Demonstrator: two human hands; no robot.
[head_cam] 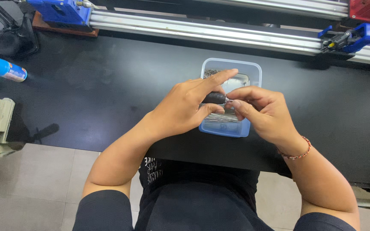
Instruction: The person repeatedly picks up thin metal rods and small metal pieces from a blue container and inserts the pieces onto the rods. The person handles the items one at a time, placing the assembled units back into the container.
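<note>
My left hand (188,105) grips a short black tool handle (214,98) above a clear plastic box (253,72), its index finger stretched out over the box. My right hand (262,110) pinches the thin metal tip at the handle's right end between thumb and fingers. The box sits on the black table (99,90) and holds several thin metal pins (222,117) and some small metal parts at its far end. Both hands hide much of the box's inside.
A long aluminium rail (219,34) runs across the back of the table, with a blue block (61,12) at its left and a blue clamp (351,38) at its right. A blue spray can (1,67) lies at the far left. The tiled floor (35,179) shows below the table's front edge.
</note>
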